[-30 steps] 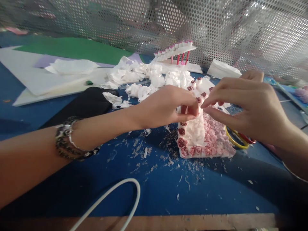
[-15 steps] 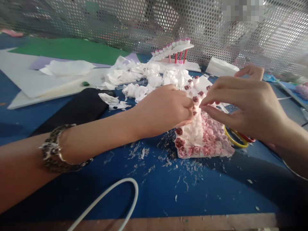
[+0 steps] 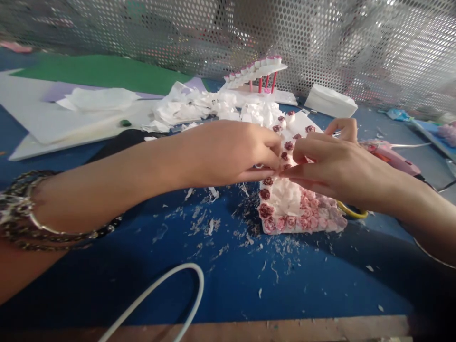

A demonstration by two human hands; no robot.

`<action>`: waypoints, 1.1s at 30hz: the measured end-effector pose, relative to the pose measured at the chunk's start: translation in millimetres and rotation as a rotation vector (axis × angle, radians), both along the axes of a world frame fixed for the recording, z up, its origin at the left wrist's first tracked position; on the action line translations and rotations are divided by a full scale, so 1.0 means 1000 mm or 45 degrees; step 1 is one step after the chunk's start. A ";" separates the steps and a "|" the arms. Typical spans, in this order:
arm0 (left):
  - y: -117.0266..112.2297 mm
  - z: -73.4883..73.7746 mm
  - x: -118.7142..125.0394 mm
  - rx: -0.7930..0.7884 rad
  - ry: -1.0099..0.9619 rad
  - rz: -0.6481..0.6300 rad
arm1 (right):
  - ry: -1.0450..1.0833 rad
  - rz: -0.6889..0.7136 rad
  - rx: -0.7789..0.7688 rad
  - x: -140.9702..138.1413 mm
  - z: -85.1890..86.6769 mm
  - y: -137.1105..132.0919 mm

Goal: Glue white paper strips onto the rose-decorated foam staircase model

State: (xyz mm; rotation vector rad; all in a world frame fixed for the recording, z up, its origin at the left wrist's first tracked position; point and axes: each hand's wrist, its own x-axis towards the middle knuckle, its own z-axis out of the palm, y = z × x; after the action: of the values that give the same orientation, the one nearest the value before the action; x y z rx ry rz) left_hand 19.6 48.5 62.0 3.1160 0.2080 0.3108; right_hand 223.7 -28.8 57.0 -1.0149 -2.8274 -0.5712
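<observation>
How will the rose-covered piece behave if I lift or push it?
Probably light: the piece looks like white foam and tissue. Likely fragile: its surface is crumpled tissue and small roses, and shreds lie beside it. It sits flat on the table, so it should slide rather than roll.

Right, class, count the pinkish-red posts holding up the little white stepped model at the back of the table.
4. The pinkish-red posts stand in a row under the white stepped model, beside the mesh screen, running left to right. Others may be hidden behind it.
</observation>
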 end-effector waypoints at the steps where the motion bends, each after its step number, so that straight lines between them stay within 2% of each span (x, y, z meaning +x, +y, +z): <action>1: 0.000 -0.001 0.000 0.012 0.003 -0.003 | -0.008 0.014 0.002 0.000 0.000 0.000; 3: -0.001 -0.003 0.001 0.053 0.012 -0.003 | 0.010 0.044 0.028 0.000 0.006 -0.002; 6: -0.003 -0.004 0.001 0.137 0.052 -0.008 | 0.153 0.018 0.152 0.004 0.025 -0.012; 9: -0.004 -0.003 0.001 0.229 0.069 -0.019 | 0.254 -0.175 0.220 0.016 0.047 -0.028; 12: -0.005 -0.002 0.002 0.301 0.048 -0.033 | 0.166 -0.391 0.269 0.039 0.056 -0.039; 14: -0.007 -0.001 0.003 0.308 0.064 -0.044 | 0.077 -0.485 0.195 0.062 0.052 -0.039; 18: -0.013 0.000 0.005 0.333 0.123 -0.031 | -0.007 -0.662 -0.427 0.108 0.028 -0.033; 21: -0.018 0.002 0.004 0.391 0.068 -0.026 | 0.121 -0.726 -0.557 0.126 0.006 -0.029; 27: -0.020 0.005 -0.001 0.369 -0.095 -0.007 | 0.218 -0.570 -0.627 0.126 -0.027 -0.022; 30: -0.023 0.006 0.000 0.252 -0.167 -0.018 | 0.253 -0.540 -0.580 0.124 -0.030 -0.021; 33: -0.032 0.004 0.004 -0.030 -0.222 -0.019 | 0.335 -0.560 -0.439 0.120 -0.023 -0.025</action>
State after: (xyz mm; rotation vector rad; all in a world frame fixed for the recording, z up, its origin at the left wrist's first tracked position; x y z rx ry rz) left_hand 23.3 16.9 66.4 3.0434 0.1853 0.5716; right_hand 344.1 -54.0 33.5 -1.6535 -2.5218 0.0384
